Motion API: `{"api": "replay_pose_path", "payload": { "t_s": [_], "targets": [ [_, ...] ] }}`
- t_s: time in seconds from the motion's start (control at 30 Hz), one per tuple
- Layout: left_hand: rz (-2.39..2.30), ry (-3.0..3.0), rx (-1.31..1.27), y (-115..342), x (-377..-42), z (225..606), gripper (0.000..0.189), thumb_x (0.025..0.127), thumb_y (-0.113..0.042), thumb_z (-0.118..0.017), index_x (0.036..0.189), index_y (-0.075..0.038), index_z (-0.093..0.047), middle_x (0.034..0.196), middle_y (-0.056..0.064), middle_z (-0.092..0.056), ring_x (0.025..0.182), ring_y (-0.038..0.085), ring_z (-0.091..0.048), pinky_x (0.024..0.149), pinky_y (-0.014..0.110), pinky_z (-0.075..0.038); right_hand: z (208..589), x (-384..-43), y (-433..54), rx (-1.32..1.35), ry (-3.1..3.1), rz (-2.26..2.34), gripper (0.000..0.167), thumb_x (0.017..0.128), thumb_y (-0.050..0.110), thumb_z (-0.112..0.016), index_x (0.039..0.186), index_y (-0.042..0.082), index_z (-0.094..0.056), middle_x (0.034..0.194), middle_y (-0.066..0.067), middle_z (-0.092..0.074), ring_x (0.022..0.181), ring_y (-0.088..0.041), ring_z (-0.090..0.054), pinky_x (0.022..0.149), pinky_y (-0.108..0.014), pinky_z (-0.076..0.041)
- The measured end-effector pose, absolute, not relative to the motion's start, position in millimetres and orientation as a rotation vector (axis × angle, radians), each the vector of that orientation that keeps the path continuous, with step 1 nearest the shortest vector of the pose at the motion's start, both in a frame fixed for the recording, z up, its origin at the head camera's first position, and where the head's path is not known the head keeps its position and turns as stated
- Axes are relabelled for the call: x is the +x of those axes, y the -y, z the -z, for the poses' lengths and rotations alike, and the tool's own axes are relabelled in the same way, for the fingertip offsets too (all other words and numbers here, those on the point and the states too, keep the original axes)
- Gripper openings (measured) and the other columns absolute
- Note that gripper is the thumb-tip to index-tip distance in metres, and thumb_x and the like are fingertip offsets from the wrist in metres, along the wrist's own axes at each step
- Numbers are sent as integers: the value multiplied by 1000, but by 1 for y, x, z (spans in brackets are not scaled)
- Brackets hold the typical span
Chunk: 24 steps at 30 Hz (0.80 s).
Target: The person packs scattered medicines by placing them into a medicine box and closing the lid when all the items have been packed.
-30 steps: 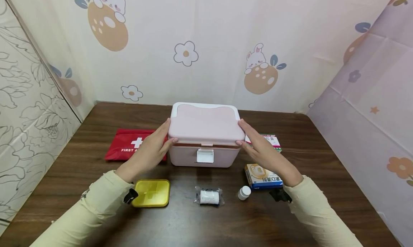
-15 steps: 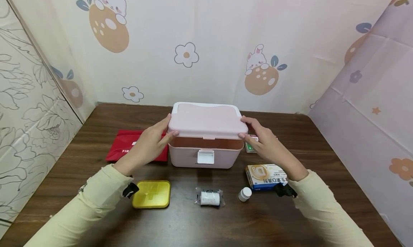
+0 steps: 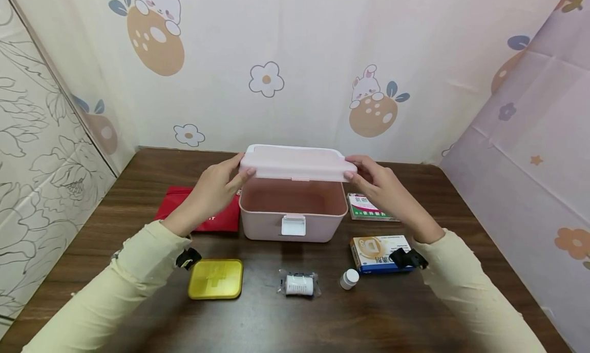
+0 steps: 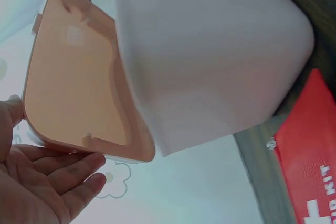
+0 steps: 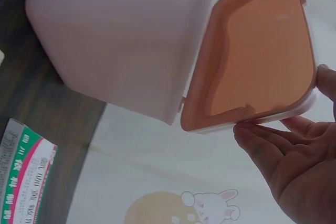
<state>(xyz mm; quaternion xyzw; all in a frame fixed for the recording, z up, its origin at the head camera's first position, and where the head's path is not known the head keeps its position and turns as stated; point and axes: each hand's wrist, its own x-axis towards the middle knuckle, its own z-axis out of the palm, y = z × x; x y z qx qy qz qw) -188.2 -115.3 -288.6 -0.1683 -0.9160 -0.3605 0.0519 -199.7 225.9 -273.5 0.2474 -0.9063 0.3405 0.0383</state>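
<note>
Head view: pink box (image 3: 262, 225) mid-table, toward the back edge of the brown table (image 3: 152, 322). Its lid (image 3: 297, 166) is up, tilted over the rear; it hides the far inside. White latch (image 3: 293, 225) on the front wall. Left hand (image 3: 214, 191) and right hand (image 3: 380, 184) pinch the lid's 2 ends, thumbs at the front edge, fingers along the sides. 6 other items around: red pouch (image 3: 226, 220) just left of the box, partly covered by the left hand and wrist; yellow case (image 3: 215, 279), front left; wrapped white roll (image 3: 299, 285), front centre; white bottle (image 3: 349, 279), right of the roll; blue-and-white carton (image 3: 380, 253) near the bottle, partly blocked by a black wrist mount (image 3: 409, 258); green-and-white carton (image 3: 369, 209) right of the box, corner behind the right hand. Printed cloth (image 3: 313, 35) behind the table.

Left wrist view: thumb on the lid rim, 3 fingers showing, close together and nearly straight, under its side. Orange-tinted underside shows. Pouch lies apart from the box, small gap.

Right wrist view: thumb and fingers clamp the lid's corner from 2 sides; fingers partly overlap, exact spacing can't tell. Green-and-white carton sits clear of the box wall.
</note>
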Motion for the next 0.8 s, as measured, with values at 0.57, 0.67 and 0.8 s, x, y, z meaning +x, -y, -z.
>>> {"api": "replay_pose_path", "payload": {
  "t_s": [0.57, 0.67, 0.8],
  "targets": [
    [1081, 2713, -497, 111, -210, 262, 48, 99, -47, -42, 114, -6, -62, 79, 14, -56, 86, 28, -52, 76, 39, -39, 255, -221, -219, 599, 2723, -1069, 51, 100, 36, -45, 137, 0, -49, 129, -21, -55, 108, -31, -53, 95, -53, -42],
    [1066, 2723, -455, 110, -214, 257, 48, 99, -47, -41, 113, -7, -64, 75, 11, -54, 85, 27, -50, 74, 38, -38, 253, -226, -217, 562, 2701, -1066, 51, 100, 38, -45, 137, 2, -49, 128, -23, -55, 109, -34, -54, 95, -54, -42],
    [1045, 2736, -430, 110, -220, 251, 50, 100, -46, -39, 117, -6, -65, 88, 15, -62, 92, 29, -53, 81, 42, -41, 251, -229, -215, 524, 2695, -1107, 51, 99, 41, -45, 136, 5, -44, 133, -23, -51, 116, -38, -53, 96, -56, -41]
  ]
}}
